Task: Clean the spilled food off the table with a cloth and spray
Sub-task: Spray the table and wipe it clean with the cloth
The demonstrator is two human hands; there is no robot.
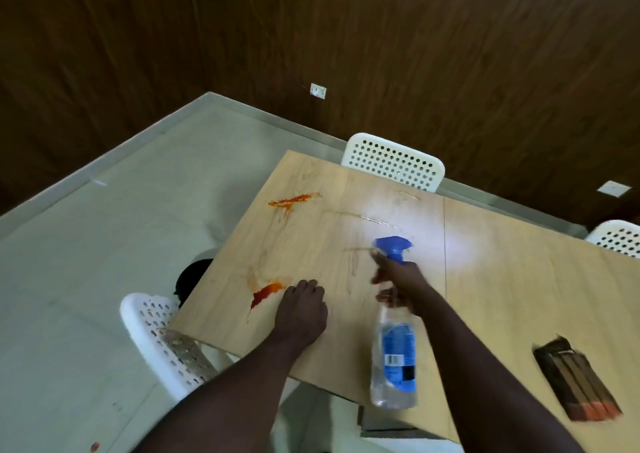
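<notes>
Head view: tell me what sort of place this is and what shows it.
Probably a dining or meeting room: a long wooden table with white perforated chairs drawn up to it, dark wood-panelled walls carrying a socket, and a pale floor.

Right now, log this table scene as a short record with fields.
left hand: rests on the table, beside the near red spill
right hand: grips the spray bottle by its neck
far orange spill: toward the table's far left corner
cloth: not in view
brown box: on the table, at right
</notes>
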